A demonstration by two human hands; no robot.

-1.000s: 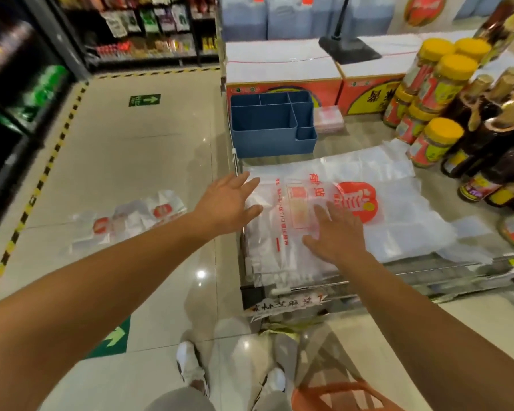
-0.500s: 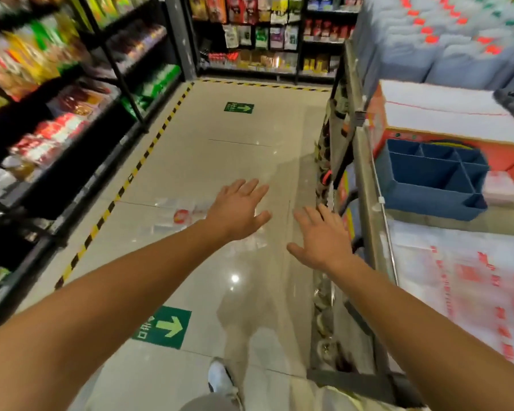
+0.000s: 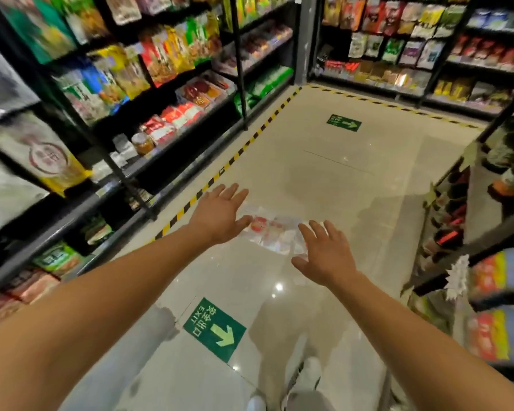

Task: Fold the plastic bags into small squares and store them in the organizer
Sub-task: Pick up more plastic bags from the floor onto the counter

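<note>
A clear plastic bag (image 3: 275,234) with red print lies crumpled on the shop floor, in the middle of the head view. My left hand (image 3: 221,213) is stretched out above the bag's left end, fingers straight and spread, holding nothing. My right hand (image 3: 325,253) reaches out over the bag's right end, also spread and empty. Both hands partly cover the bag. The blue organizer and the counter with the other bags are out of view.
Dark shelves of packaged food (image 3: 149,84) line the left side behind a yellow-black floor stripe (image 3: 220,173). A display rack (image 3: 469,262) stands at the right. Green exit arrows (image 3: 214,329) mark the tiled floor. My white shoes (image 3: 309,375) show at the bottom.
My view has swung left, away from the counter and the blue organizer, to the aisle floor. Both hands left the bag on the counter and now reach toward the bag on the floor.
</note>
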